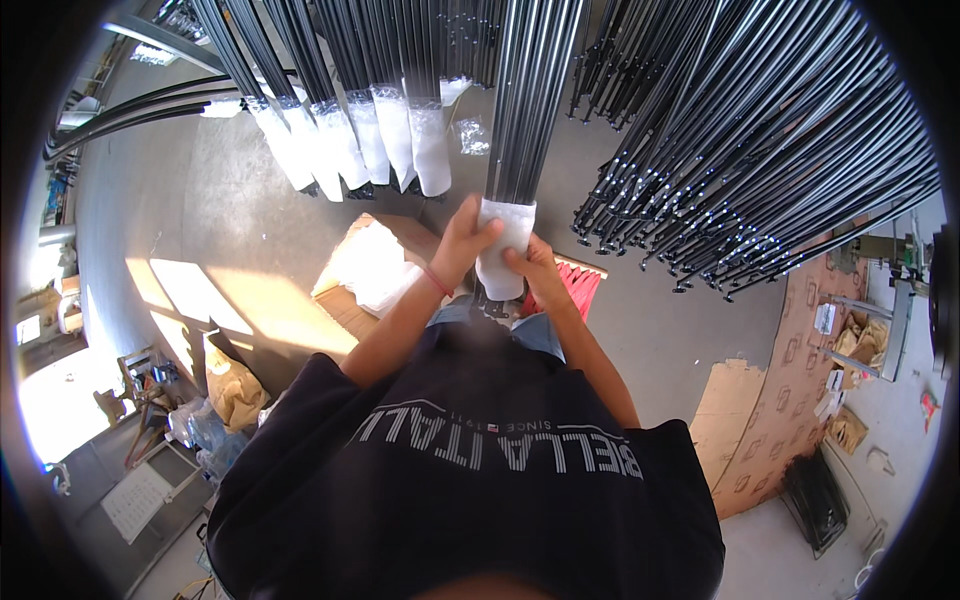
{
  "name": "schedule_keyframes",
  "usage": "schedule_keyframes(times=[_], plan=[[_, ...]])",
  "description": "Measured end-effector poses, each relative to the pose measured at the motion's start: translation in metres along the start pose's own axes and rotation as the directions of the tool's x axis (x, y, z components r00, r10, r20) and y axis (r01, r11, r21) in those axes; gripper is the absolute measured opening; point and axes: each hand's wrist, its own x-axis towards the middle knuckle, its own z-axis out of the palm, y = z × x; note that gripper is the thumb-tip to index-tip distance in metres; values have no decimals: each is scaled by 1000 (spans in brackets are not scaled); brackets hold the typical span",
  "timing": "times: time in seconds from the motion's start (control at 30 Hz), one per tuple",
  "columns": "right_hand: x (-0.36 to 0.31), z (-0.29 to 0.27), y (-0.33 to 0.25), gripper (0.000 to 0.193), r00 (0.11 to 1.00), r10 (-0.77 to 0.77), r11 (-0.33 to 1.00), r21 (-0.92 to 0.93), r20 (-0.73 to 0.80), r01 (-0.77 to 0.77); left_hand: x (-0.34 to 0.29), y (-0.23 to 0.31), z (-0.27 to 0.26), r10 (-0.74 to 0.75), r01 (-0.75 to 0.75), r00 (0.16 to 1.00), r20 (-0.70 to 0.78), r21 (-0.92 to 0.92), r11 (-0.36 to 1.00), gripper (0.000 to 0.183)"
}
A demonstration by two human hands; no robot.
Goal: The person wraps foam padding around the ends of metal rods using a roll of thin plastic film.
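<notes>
Fingers of both hands grasp a white wrap (507, 240) at centre frame: left hand (465, 240) on its left edge, right hand (540, 268) on its right edge, thumbs on the near face, other fingers partly hidden. The wrap sits around the lower part of a black rod bundle (525, 100); dark ends poke out below.

Upper left: a row of wrapped bundles (370, 135), apparently finished. Upper right: a mass of bare rods (720, 150), presumably left to do. The bundle in hand looks close to done; whether the wrap is secured, cannot tell.

Just left, an open carton (340, 295) crowds the left forearm; red slatted item (578, 290) beside the right. Open floor (655, 330) right of centre gives room.
</notes>
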Motion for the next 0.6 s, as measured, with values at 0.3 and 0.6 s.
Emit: schedule_keyframes(times=[0.3,0.6], plan=[[3,-3,22,43,995,-85,992,-96,-46,80,17,30,6,-134,171,961,240,-141,975,44],[6,7,28,58,973,-176,968,-206,-148,144,21,12,16,92,-85,992,-87,78,993,29]])
